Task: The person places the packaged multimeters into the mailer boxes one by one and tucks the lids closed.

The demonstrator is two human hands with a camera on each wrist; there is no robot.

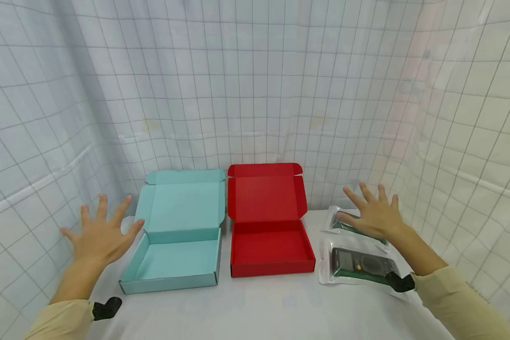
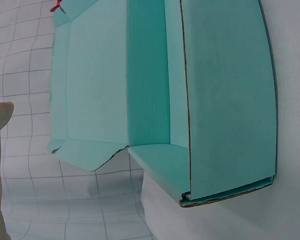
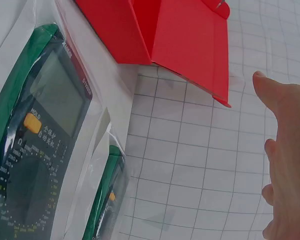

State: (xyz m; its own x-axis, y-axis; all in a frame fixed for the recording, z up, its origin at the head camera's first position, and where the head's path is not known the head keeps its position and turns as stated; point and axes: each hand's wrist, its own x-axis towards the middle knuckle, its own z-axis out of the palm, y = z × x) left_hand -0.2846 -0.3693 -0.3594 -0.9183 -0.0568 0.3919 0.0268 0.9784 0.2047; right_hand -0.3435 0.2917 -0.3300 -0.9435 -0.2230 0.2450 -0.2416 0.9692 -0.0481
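The left hand (image 1: 99,233) hovers with fingers spread, holding nothing, just beside the open teal box (image 1: 176,250). Next stands the open red box (image 1: 268,236); both look empty. On the surface (image 1: 255,307) at right lie two bagged multimeters, the far one (image 1: 348,225) under the spread, empty right hand (image 1: 376,215), the near one (image 1: 361,265) untouched. Packing seems not yet begun.

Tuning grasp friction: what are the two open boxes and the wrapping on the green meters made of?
Open teal mailer box: looks like matte corrugated cardboard; brown raw edge shows at its corner in the left wrist view. Open red mailer box: same build, fine ribbing on the lid's inside. Green multimeter nearest the camera: sealed in a clear glossy plastic bag, probably thin film, given glare and creases.
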